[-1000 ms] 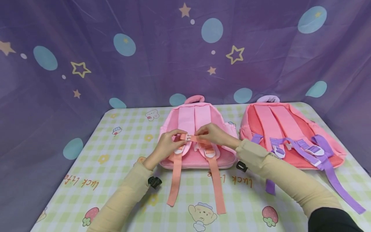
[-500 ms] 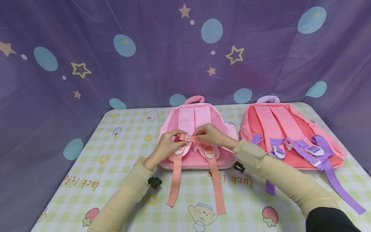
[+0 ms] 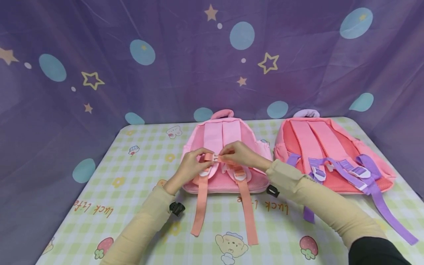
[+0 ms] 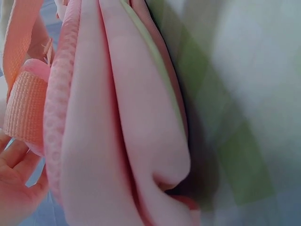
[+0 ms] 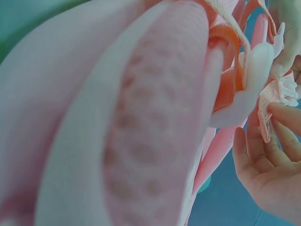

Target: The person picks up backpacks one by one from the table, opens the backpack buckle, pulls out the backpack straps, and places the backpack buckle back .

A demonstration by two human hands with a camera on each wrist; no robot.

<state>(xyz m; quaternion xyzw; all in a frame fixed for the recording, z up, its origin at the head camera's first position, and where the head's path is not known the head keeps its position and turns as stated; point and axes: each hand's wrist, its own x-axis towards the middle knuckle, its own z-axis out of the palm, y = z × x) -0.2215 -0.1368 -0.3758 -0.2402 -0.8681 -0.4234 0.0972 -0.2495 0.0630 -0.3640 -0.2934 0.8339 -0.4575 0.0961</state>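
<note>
A pale pink backpack [image 3: 216, 138] lies back side up, its orange straps facing me. My left hand [image 3: 192, 162] pinches a short orange strap [image 3: 208, 157] on one side of a white buckle [image 3: 215, 158]. On the other side, my right hand [image 3: 243, 154] pinches the matching orange strap [image 3: 225, 159] between thumb and fingers. In the right wrist view, the buckle [image 5: 288, 89] sits just above my right fingertips. I cannot tell whether its two halves are locked together. The backpack's side [image 4: 94, 117] fills much of the left wrist view.
To the right lies a second, coral-pink backpack [image 3: 331, 140] with purple straps [image 3: 381, 206]. Two loose orange strap tails [image 3: 200, 213] hang toward me over the checked tablecloth [image 3: 139, 176]. A purple patterned curtain [image 3: 185, 66] stands behind the table.
My right hand has shifted very slightly left, along with its sleeve. Both hands keep their pinch on the orange straps at the buckle, and the bags stay put.
</note>
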